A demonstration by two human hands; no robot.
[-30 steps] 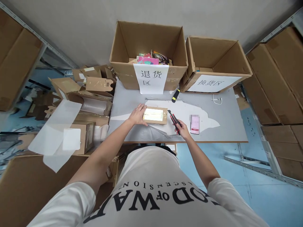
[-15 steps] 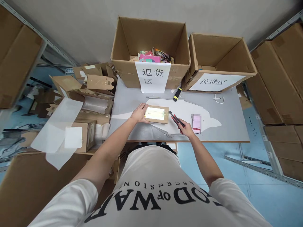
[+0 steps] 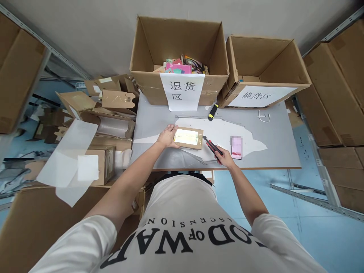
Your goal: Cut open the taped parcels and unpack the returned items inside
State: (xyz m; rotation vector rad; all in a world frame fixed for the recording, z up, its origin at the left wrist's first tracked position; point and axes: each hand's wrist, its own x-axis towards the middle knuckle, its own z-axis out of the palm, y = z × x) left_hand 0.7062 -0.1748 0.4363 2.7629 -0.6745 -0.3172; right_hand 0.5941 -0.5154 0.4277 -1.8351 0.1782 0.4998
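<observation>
A small taped cardboard box (image 3: 200, 139) with a white label lies on the table in front of me. My left hand (image 3: 168, 136) grips its left end, thumb on the near side and fingers over the far corner. My right hand (image 3: 224, 156) is closed around a red and black box cutter (image 3: 212, 145). The cutter points up and left, its tip at the right end of the box; whether it touches the cardboard I cannot tell. Beneath the box lies a white sheet (image 3: 241, 132). A phone (image 3: 236, 147) with a lit screen rests right of my right hand.
Two large open cartons with paper signs, the left carton (image 3: 148, 85) and the right carton (image 3: 224, 99), stand at the back of the grey table (image 3: 278, 151). A yellow and black cutter (image 3: 212, 112) and a white cable (image 3: 264, 118) lie nearby. Opened boxes (image 3: 118, 99) pile up at left.
The camera view has shifted slightly. Both hands, the box and the box cutter keep almost the same places.
</observation>
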